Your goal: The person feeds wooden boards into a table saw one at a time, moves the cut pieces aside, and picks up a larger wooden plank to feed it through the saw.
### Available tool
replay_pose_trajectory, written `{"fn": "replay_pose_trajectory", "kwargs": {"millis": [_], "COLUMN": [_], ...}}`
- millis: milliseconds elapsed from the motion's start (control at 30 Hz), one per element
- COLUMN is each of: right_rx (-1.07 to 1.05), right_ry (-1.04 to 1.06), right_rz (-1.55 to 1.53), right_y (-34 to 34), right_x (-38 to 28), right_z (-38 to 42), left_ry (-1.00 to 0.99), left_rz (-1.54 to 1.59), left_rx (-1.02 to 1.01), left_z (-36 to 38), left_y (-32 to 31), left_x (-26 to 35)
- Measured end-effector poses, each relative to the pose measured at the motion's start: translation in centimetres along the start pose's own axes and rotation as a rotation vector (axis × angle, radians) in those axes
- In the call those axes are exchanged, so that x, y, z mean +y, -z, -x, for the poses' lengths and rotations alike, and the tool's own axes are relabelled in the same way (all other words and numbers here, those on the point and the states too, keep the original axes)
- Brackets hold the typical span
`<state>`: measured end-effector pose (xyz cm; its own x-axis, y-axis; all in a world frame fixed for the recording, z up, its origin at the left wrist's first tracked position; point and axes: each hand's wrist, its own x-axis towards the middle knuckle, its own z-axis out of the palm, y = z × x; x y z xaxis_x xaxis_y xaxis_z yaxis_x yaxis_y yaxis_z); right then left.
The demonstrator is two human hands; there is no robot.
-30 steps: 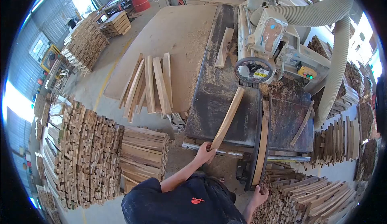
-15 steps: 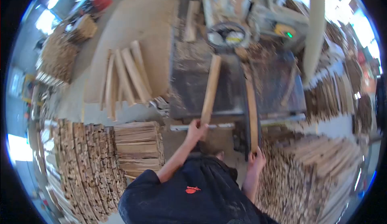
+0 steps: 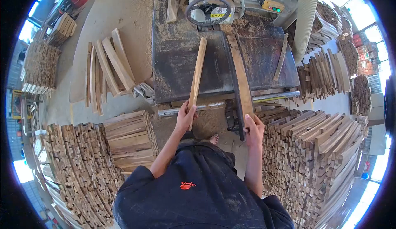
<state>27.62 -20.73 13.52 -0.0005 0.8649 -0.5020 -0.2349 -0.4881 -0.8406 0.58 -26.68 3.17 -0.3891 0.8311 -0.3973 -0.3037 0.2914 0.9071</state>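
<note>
My left hand [image 3: 187, 116] is closed round the lower end of a narrow wooden strip [image 3: 199, 70], whose far end reaches over the dark machine table [image 3: 173, 70]. Farther right, my right hand [image 3: 253, 128] grips the near end of a wider, slightly curved wooden board [image 3: 241, 78]. That board lies along the black guide rail [image 3: 233, 84] and extends forward onto the table. The two pieces are apart. A black handwheel [image 3: 208, 10] stands behind them on the machine.
Loose boards [image 3: 109, 64] lie on a brown panel [image 3: 138, 6] at left. Stacked wood [image 3: 82, 167] stands front left, another stack [image 3: 313, 146] front right. A ribbed hose [image 3: 306, 18] hangs behind the table's right side. Sawdust and a curved offcut [image 3: 281, 57] lie on the table.
The whole view has shifted, with the table and machine now farther left and higher in the picture. Both hands still hold their wood pieces, and the right fingers lie farther over the board's end.
</note>
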Motion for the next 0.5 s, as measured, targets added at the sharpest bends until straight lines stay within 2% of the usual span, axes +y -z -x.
{"fn": "replay_pose_trajectory", "kwargs": {"millis": [67, 100, 133, 200, 267, 333, 400, 433, 500], "right_rx": [-0.009, -0.030, -0.043, -0.017, -0.036, -0.122, -0.501, -0.503, -0.364], "right_ry": [0.060, 0.153, 0.148, 0.598, 0.622, 0.560, 0.410, 0.402, 0.158], "right_rz": [0.056, 0.220, 0.235, 0.653, 0.810, 0.845, 0.779, 0.781, 0.502], "right_y": [0.2, 0.6, 1.1, 1.5, -1.4, -3.7, -4.8, -5.6, -7.8], "right_x": [1.2, 2.2, 4.1, 8.3, 9.8, 10.4, 11.9, 12.2, 12.0], "right_z": [2.0, 3.0, 2.9, 2.5, 2.2, 1.3, -0.3, -0.9, -1.5], "left_ry": [0.023, -0.014, -0.053, -0.005, 0.019, 0.017, 0.025, 0.013, -0.011], "left_rz": [0.051, 0.059, 0.068, 0.123, 0.111, 0.058, 0.000, 0.033, 0.084], "left_rx": [-0.028, 0.000, 0.029, 0.054, 0.029, -0.007, -0.047, -0.039, -0.049], "left_z": [-0.1, -0.1, -0.2, 0.0, -0.2, -0.4, -0.4, -0.5, -1.0], "left_y": [0.4, 0.5, 0.5, 0.7, 0.8, 0.4, -0.1, -0.5, -0.3], "left_x": [-1.6, -2.1, -2.5, -2.5, -2.7, -2.3, -1.8, -1.5, -1.5]}}
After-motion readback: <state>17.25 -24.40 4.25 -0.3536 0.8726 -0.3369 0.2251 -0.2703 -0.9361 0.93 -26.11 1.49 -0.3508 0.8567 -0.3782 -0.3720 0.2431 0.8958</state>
